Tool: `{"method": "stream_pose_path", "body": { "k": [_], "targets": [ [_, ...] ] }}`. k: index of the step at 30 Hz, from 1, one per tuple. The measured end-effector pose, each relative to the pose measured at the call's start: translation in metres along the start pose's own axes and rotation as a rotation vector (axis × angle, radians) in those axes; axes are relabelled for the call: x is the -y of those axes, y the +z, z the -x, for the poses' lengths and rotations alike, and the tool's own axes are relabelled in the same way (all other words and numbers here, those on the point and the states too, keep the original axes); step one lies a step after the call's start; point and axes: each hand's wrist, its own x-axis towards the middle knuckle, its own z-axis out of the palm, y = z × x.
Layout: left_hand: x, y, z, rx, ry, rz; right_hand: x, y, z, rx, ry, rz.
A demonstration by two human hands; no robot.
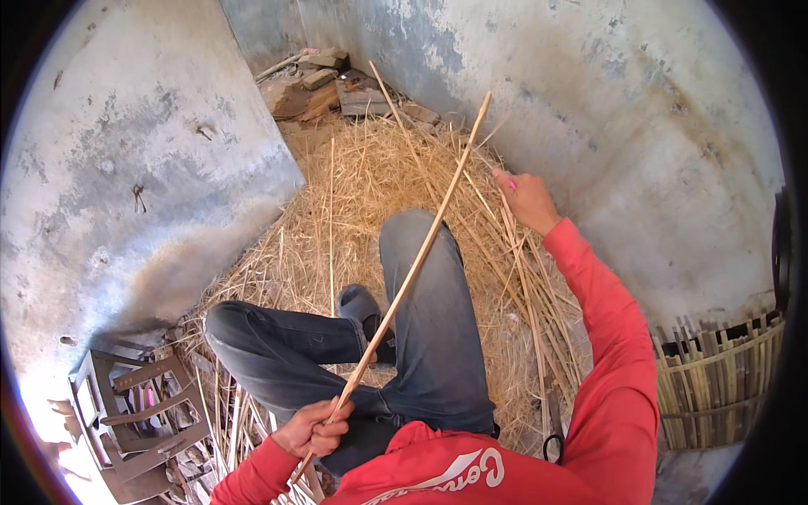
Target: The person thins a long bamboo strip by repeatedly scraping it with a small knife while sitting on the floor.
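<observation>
My left hand point(316, 427), low in front of my body, is closed around the lower part of a long bamboo strip point(427, 240). The strip slants up and to the right across my raised knee, with its far end above the straw. Farther out on the right, my right hand point(530, 200) is closed on a slim tool with a bit of pink point(512, 185) showing at the fingers. A thin, pale length reaches from that hand toward the strip; its kind is too small to make out. The right hand is apart from the strip.
Shavings and straw point(370, 181) cover the floor, with long loose strips point(526, 290) on the right. Broken bricks point(320, 80) lie in the far corner. A slatted bamboo basket point(720, 374) stands right, a brown frame point(143, 421) lower left. Peeling walls point(589, 109) close in both sides.
</observation>
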Motion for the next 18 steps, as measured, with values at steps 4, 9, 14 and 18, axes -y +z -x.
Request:
{"method": "stream_pose_path", "body": {
  "k": [4, 9, 14, 18],
  "targets": [
    [0.007, -0.009, 0.011, -0.039, 0.033, -0.054, 0.080, 0.001, 0.052, 0.266, -0.132, -0.161],
    [0.002, -0.011, 0.006, -0.038, 0.016, -0.112, 0.162, -0.013, 0.124, 0.456, -0.370, -0.113],
    [0.002, -0.022, 0.019, -0.108, 0.043, -0.131, 0.117, 0.010, 0.070, 0.190, -0.318, -0.028],
    [0.005, -0.027, 0.030, -0.017, -0.019, 0.012, 0.000, -0.016, -0.030, 0.063, 0.031, 0.065]
  ]
}}
